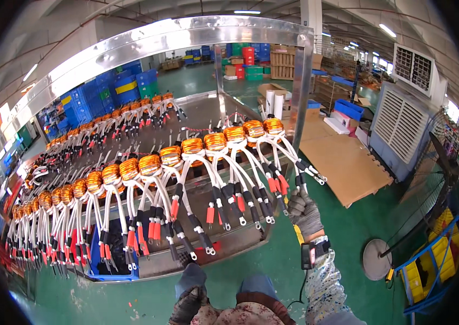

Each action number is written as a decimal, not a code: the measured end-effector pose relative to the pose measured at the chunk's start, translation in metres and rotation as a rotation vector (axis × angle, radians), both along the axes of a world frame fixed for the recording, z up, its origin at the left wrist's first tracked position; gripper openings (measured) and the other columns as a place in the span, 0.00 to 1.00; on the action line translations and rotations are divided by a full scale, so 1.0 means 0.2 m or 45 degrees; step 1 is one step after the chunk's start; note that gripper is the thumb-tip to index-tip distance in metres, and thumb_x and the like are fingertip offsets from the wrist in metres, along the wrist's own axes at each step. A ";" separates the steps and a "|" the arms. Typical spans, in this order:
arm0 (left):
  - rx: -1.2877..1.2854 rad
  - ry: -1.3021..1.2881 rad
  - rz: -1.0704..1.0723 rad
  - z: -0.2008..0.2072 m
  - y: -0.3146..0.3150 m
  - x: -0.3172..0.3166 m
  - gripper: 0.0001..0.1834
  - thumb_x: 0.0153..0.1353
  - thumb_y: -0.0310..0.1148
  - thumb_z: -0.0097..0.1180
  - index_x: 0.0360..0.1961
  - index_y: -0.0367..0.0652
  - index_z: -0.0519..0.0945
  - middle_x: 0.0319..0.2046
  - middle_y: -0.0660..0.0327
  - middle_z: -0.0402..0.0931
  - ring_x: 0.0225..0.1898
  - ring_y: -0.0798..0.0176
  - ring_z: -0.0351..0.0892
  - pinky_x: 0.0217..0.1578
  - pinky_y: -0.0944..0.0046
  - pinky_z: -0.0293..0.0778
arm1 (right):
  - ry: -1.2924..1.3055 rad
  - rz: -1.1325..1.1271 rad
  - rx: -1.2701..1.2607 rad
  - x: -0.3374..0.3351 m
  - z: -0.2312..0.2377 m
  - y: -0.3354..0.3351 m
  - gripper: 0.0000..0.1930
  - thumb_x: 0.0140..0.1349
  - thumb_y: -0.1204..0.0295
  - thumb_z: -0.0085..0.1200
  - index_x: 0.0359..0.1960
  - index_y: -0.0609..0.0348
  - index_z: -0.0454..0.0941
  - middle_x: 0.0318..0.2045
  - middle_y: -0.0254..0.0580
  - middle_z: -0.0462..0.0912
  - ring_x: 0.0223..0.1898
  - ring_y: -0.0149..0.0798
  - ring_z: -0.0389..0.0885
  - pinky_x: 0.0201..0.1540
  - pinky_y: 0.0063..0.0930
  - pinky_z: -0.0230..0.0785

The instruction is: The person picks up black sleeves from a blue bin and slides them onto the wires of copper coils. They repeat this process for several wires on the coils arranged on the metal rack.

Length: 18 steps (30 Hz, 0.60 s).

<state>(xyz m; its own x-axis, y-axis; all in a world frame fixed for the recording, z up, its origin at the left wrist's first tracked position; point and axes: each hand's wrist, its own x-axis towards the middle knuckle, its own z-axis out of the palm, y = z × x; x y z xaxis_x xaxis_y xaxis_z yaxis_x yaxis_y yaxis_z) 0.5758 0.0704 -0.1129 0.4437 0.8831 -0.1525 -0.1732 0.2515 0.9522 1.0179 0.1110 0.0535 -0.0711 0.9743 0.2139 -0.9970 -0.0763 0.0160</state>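
My right hand [303,210], in a grey glove, is closed beside the right end of a row of coils, below the hanging leads. Its fingers wrap a narrow yellow thing [299,234] that shows below the fist; its kind is unclear. Low in front of my body is my left hand [189,305], in a dark glove, apart from the coils; its fingers do not show clearly. Orange copper-wound coils [192,146] line the near edge of a metal rack shelf. White leads with black and red sleeves and ring terminals [209,248] hang from them.
A second row of coils [116,115] lies at the shelf's far side. The metal rack frame [301,81] rises around the shelf. Under the leads stands a blue crate [99,254]. Flat cardboard [343,162], an air cooler [402,127] and a standing fan [376,260] are at right.
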 end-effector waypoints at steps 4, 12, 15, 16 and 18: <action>0.328 0.292 -0.029 0.07 -0.02 0.07 0.17 0.63 0.41 0.47 0.47 0.40 0.70 0.38 0.61 0.70 0.42 0.62 0.71 0.41 0.64 0.69 | -0.774 -0.519 -0.485 -0.03 0.02 -0.06 0.18 0.64 0.53 0.39 0.32 0.55 0.70 0.15 0.26 0.60 0.16 0.28 0.57 0.20 0.22 0.53; -0.452 -0.298 -0.006 0.29 -0.12 0.12 0.14 0.62 0.40 0.47 0.44 0.44 0.72 0.32 0.65 0.70 0.34 0.63 0.71 0.31 0.68 0.68 | -0.668 -0.613 -0.528 -0.04 0.01 -0.02 0.16 0.63 0.54 0.40 0.24 0.48 0.67 0.15 0.29 0.64 0.18 0.35 0.65 0.21 0.28 0.60; -0.656 -0.507 -0.095 0.38 -0.13 0.14 0.15 0.62 0.41 0.47 0.45 0.44 0.71 0.31 0.65 0.70 0.31 0.64 0.71 0.28 0.71 0.66 | -0.743 -0.657 -0.436 -0.06 0.01 -0.05 0.13 0.63 0.58 0.42 0.25 0.51 0.67 0.16 0.29 0.64 0.20 0.32 0.65 0.27 0.27 0.62; -0.635 -0.473 -0.027 0.40 -0.15 0.15 0.15 0.62 0.42 0.47 0.44 0.44 0.71 0.31 0.65 0.70 0.31 0.65 0.70 0.26 0.72 0.65 | -0.748 -0.641 -0.443 -0.05 0.01 -0.06 0.13 0.63 0.58 0.42 0.25 0.51 0.67 0.16 0.29 0.64 0.20 0.32 0.65 0.27 0.27 0.62; -0.629 -0.434 0.063 0.48 -0.16 0.19 0.15 0.62 0.42 0.47 0.44 0.43 0.71 0.30 0.64 0.69 0.30 0.66 0.69 0.25 0.72 0.64 | -0.749 -0.659 -0.395 -0.04 -0.03 -0.04 0.13 0.63 0.58 0.42 0.25 0.51 0.67 0.16 0.29 0.64 0.19 0.32 0.65 0.26 0.28 0.63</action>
